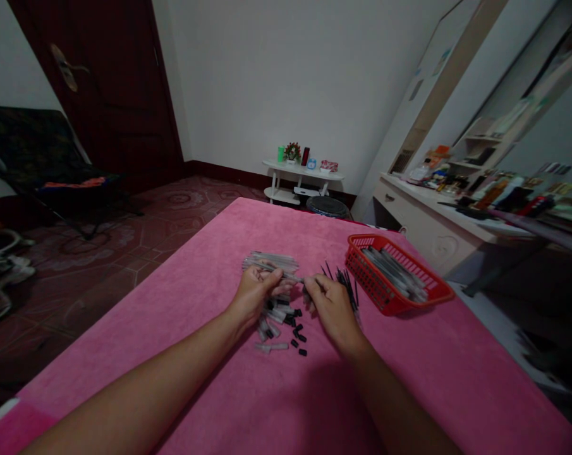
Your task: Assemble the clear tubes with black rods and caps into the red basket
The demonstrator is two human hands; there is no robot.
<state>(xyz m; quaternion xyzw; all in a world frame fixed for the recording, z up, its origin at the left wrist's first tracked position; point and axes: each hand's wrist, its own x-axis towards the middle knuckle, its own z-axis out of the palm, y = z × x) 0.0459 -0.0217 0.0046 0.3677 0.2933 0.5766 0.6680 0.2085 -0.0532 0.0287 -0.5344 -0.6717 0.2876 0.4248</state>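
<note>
My left hand (pixel 255 294) is closed around a thin clear pen barrel (pixel 292 277), which points toward the right. At its right end, the fingers of my right hand (pixel 330 306) are pinched together on the barrel; any small part between them is hidden. A row of clear pen barrels (pixel 276 258) lies just beyond my left hand. Below both hands are scattered clear pen caps (pixel 277 314) and small black end pieces (pixel 301 336). Thin black refills (pixel 346 281) lie beside my right hand, partly covered by it.
A red plastic basket (pixel 385 308) holding many pens (pixel 394 272) sits to the right on the pink cloth-covered table (pixel 210 392). Beyond are a small white stand (pixel 276 165) and a dresser (pixel 437 234) with bottles. A folding chair (pixel 34 151) stands left, near a dark door (pixel 110 82).
</note>
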